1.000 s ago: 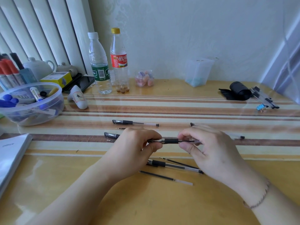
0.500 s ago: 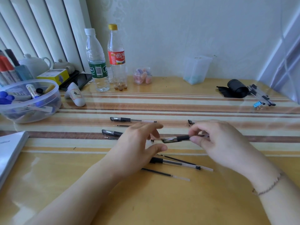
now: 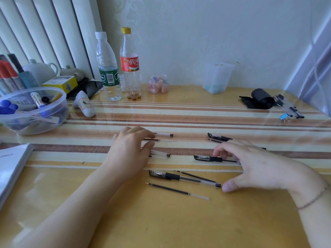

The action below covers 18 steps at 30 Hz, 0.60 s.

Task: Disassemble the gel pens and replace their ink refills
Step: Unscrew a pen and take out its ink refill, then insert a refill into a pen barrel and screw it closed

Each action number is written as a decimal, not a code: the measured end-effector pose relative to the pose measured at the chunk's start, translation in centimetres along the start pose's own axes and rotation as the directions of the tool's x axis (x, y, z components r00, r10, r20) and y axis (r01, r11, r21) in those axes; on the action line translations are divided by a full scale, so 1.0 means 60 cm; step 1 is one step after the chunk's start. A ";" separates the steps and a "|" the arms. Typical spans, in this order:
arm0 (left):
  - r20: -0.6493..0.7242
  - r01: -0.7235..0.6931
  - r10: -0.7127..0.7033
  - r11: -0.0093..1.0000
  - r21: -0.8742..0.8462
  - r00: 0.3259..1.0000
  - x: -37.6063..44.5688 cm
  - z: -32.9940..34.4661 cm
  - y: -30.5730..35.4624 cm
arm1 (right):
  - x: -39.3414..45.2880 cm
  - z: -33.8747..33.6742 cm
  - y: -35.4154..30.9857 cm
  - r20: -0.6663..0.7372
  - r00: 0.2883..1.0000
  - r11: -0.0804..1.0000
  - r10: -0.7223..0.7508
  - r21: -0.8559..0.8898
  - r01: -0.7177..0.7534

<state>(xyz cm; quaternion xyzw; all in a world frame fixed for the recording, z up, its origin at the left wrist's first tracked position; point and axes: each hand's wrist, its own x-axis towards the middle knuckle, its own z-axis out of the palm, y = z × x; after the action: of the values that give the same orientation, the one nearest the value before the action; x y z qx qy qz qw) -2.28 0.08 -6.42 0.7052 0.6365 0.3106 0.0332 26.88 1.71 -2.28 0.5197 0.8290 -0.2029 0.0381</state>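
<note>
Several black-capped gel pens and loose refills lie on the striped table. My left hand [image 3: 129,146] rests over two pens [image 3: 163,134] [image 3: 160,154] on the left, fingers apart, with a thin refill [image 3: 152,139] showing between forefinger and thumb. My right hand [image 3: 250,162] hovers spread over the pen [image 3: 208,158] that lies on the table, fingertips at its barrel. Another pen [image 3: 182,177] and two refills [image 3: 195,176] [image 3: 177,190] lie nearer me. A further pen [image 3: 219,137] lies beyond my right hand.
A clear bowl [image 3: 53,120] of markers stands at the left, with a paper stack [image 3: 10,167] in front of it. Two bottles [image 3: 108,68] [image 3: 129,65], a small jar [image 3: 157,84] and a translucent box [image 3: 216,77] line the back. A black roll [image 3: 261,99] and bundled pens [image 3: 288,108] sit far right.
My right hand has laid the pen it held on the table and opened. My left hand has moved left and away, over the pens on the left.
</note>
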 end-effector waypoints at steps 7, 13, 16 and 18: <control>0.050 0.049 -0.050 0.999 0.009 0.998 0.002 0.001 -0.008 | 0.003 0.003 0.004 -0.114 0.992 0.999 -0.050 -0.018 0.048; 0.075 0.041 -0.041 0.999 0.010 0.996 0.000 0.003 -0.007 | 0.010 0.002 0.026 -0.189 0.981 0.997 0.043 -0.055 -0.055; 0.095 0.045 -0.045 0.999 0.004 0.994 -0.001 0.003 -0.007 | 0.014 0.000 0.044 -0.207 0.974 0.991 0.095 -0.069 -0.112; 0.097 0.043 -0.042 0.999 -0.004 0.994 0.000 0.003 -0.007 | 0.014 -0.001 0.045 -0.193 0.977 0.993 0.096 -0.045 -0.107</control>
<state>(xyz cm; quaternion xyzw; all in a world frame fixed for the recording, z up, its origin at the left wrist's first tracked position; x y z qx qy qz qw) -2.56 0.20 -6.74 0.7056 0.6481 0.2770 0.0728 28.89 3.49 -3.25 0.5772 0.8065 -0.1273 -0.0167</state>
